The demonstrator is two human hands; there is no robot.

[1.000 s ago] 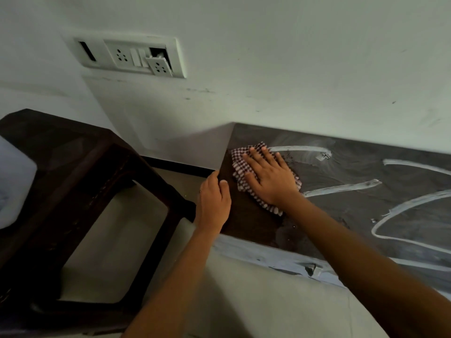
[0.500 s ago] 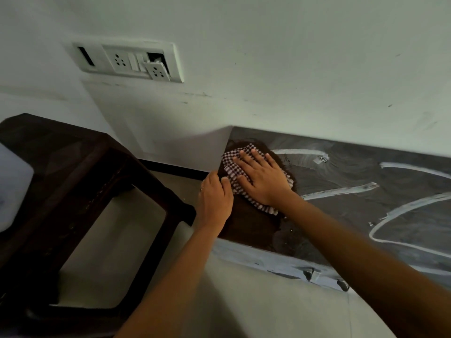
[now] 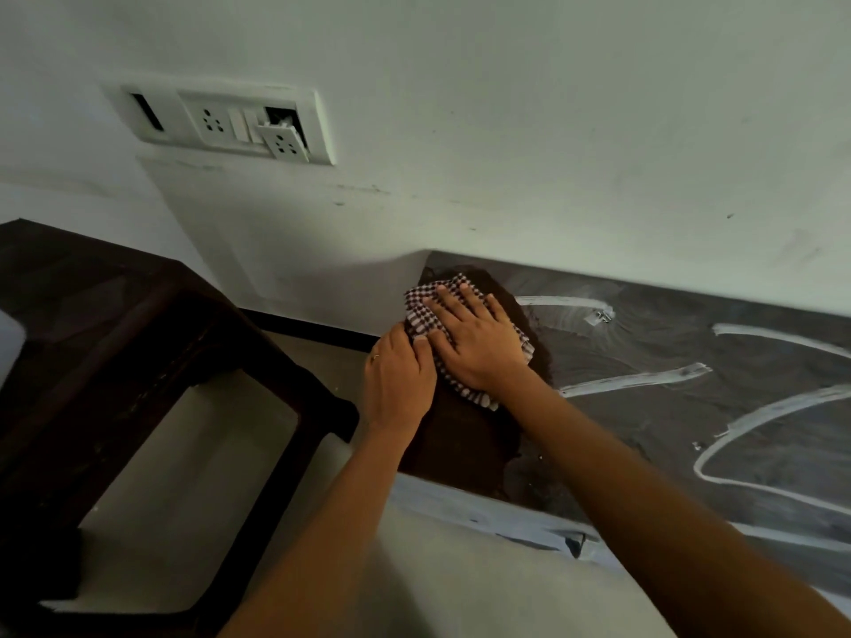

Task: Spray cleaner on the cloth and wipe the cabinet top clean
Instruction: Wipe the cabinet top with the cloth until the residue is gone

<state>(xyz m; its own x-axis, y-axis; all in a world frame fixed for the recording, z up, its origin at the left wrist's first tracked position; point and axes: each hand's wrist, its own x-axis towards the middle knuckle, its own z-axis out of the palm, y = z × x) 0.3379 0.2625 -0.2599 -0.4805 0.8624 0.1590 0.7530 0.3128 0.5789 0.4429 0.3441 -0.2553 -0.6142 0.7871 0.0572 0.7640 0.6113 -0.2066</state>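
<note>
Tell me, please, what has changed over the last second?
The right hand, flat on the checked cloth, slid it toward the back left corner of the cabinet top, closer to the left hand. The left hand stayed holding the left edge; the white streaks are unchanged.

The right hand [image 3: 476,349] has slid the red-and-white checked cloth [image 3: 426,310] leftward, up to the left edge of the dusty dark cabinet top [image 3: 644,407]. The left hand [image 3: 398,384], apart from it before, now touches the cloth.
</note>
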